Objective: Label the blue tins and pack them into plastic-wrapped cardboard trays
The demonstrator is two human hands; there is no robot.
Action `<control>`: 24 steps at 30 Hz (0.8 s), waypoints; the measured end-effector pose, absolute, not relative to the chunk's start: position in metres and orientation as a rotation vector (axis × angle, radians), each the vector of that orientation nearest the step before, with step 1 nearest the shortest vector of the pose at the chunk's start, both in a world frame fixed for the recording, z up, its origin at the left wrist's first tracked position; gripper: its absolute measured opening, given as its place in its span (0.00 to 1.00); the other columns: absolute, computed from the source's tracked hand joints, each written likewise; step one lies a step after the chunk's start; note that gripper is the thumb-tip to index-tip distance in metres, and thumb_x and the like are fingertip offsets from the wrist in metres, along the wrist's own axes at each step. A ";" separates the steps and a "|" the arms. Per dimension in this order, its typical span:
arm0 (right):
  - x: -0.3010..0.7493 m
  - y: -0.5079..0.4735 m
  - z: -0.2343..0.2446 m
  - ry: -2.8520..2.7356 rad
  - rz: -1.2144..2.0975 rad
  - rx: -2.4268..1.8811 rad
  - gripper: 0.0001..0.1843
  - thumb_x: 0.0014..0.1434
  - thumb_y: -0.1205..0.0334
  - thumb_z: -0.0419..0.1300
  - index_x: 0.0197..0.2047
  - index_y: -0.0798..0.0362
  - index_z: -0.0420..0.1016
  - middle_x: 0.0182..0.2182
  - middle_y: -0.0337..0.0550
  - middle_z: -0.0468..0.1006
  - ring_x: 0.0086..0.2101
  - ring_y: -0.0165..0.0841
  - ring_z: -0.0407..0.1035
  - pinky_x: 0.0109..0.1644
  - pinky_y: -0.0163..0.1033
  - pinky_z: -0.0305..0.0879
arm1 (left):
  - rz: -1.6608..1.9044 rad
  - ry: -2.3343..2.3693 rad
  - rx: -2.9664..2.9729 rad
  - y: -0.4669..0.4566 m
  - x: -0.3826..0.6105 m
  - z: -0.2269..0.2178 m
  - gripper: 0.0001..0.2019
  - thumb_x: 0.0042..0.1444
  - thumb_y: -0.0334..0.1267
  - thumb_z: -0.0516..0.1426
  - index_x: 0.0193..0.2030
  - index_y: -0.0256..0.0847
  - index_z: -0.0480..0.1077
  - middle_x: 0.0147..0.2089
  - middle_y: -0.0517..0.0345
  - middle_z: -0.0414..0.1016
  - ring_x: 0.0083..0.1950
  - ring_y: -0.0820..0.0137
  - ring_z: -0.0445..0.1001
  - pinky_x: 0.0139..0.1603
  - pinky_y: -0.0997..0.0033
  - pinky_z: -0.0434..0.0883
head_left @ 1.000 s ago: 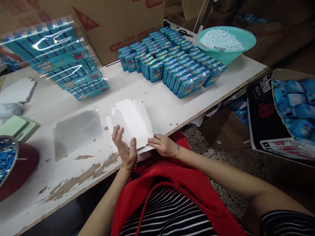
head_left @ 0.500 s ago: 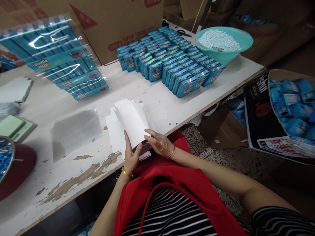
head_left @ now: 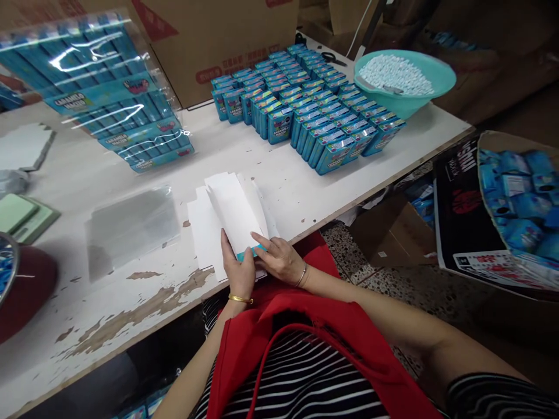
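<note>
A stack of flat white card blanks (head_left: 227, 212) lies at the near edge of the worn white table (head_left: 305, 186). My left hand (head_left: 238, 265) grips the near end of the top blank, thumb on top. My right hand (head_left: 277, 259) pinches the same end from the right, where a teal printed edge (head_left: 247, 254) shows. The blank's far end lifts slightly off the stack.
Rows of upright blue candy boxes (head_left: 305, 116) fill the table's far side beside a teal bowl of white pieces (head_left: 402, 78). A wrapped pack of blue boxes (head_left: 109, 99) lies at left, clear bags (head_left: 131, 227) nearer. A carton of blue packets (head_left: 519, 198) stands at right.
My left hand came down from an open raised pose onto the top blank. Both hands now pinch its near end, and a teal edge has come into view.
</note>
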State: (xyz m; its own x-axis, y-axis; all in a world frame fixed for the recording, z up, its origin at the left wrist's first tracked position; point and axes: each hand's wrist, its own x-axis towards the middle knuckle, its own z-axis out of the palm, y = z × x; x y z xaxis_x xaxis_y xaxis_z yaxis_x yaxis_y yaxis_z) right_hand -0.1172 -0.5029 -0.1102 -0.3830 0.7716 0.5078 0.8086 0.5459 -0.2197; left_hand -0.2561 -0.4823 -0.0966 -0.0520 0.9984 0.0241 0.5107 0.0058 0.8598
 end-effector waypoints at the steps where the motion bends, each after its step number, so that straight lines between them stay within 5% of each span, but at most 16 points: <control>1: -0.119 -0.503 -0.111 -2.223 -0.079 -1.309 0.12 0.66 0.59 0.50 0.45 0.55 0.72 0.60 0.53 0.64 0.35 0.36 0.63 0.36 0.45 0.64 | 0.954 1.628 1.612 -0.482 -0.258 -0.095 0.36 0.57 0.34 0.52 0.70 0.41 0.39 0.71 0.47 0.49 0.69 0.62 0.55 0.67 0.58 0.57; 6: -0.122 -0.501 -0.111 -2.242 -0.143 -1.365 0.14 0.66 0.68 0.47 0.33 0.53 0.72 0.60 0.45 0.65 0.35 0.37 0.60 0.32 0.43 0.59 | 0.991 1.591 2.197 -0.485 -0.280 -0.060 0.30 0.58 0.34 0.52 0.67 0.40 0.49 0.66 0.42 0.56 0.67 0.57 0.55 0.66 0.51 0.56; 9: -0.123 -0.498 -0.111 -2.264 -0.105 -1.326 0.15 0.65 0.70 0.47 0.31 0.54 0.71 0.60 0.46 0.65 0.35 0.37 0.60 0.32 0.43 0.60 | 0.306 1.301 2.682 -0.484 -0.281 -0.029 0.15 0.58 0.30 0.49 0.51 0.37 0.69 0.48 0.42 0.73 0.52 0.57 0.70 0.55 0.53 0.65; 11: -0.123 -0.497 -0.111 -2.243 -0.024 -1.329 0.15 0.65 0.71 0.47 0.31 0.54 0.71 0.59 0.48 0.65 0.35 0.36 0.61 0.33 0.43 0.62 | -0.203 1.145 2.767 -0.479 -0.272 -0.015 0.14 0.58 0.26 0.46 0.39 0.35 0.72 0.36 0.45 0.75 0.42 0.59 0.74 0.47 0.57 0.69; 16: -0.119 -0.501 -0.108 -2.023 0.222 -1.230 0.06 0.61 0.70 0.50 0.39 0.54 0.67 0.62 0.56 0.59 0.47 0.41 0.64 0.45 0.48 0.67 | -0.656 1.172 2.718 -0.458 -0.249 -0.009 0.15 0.55 0.23 0.46 0.38 0.34 0.73 0.36 0.44 0.75 0.38 0.61 0.76 0.37 0.64 0.69; 20: -0.116 -0.506 -0.098 -1.759 0.435 -1.168 0.27 0.52 0.70 0.55 0.56 0.56 0.55 0.65 0.62 0.46 0.60 0.45 0.54 0.51 0.50 0.67 | -0.730 1.034 2.644 -0.438 -0.250 -0.013 0.11 0.55 0.29 0.49 0.36 0.36 0.73 0.38 0.46 0.75 0.39 0.62 0.76 0.39 0.65 0.69; 24: -0.118 -0.504 -0.094 -1.630 0.598 -1.217 0.46 0.50 0.67 0.58 0.67 0.57 0.38 0.64 0.63 0.48 0.62 0.46 0.49 0.56 0.52 0.66 | -0.672 1.049 2.613 -0.433 -0.253 -0.016 0.08 0.54 0.33 0.52 0.33 0.37 0.72 0.38 0.46 0.75 0.40 0.60 0.75 0.43 0.60 0.68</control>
